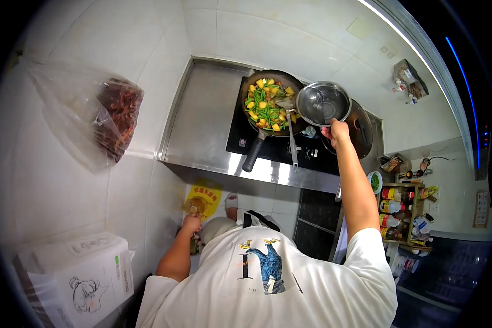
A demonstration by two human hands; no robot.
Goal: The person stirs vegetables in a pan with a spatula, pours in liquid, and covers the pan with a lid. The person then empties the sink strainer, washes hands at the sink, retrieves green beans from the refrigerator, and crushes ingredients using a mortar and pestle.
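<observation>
My right hand (337, 131) grips the near rim of a shiny metal bowl (323, 103), tilted beside the right edge of a dark wok (281, 76). Green beans and yellow chunks (268, 105) fill the wok. A metal spatula (291, 136) leans in it, its handle over the stove's front edge. The wok's black handle (254, 153) points toward me. Low on the left, my left hand (192, 223) is closed by a round brownish object (195, 206), in front of a yellow bag (205, 194); what it grips is unclear.
A second dark pan (361, 128) sits on the stove's right side. Sauce bottles (391, 206) stand in a rack at right, near a bowl of chopped greens (375, 181). A plastic bag with dried red food (119, 117) hangs at left above a white box (79, 281).
</observation>
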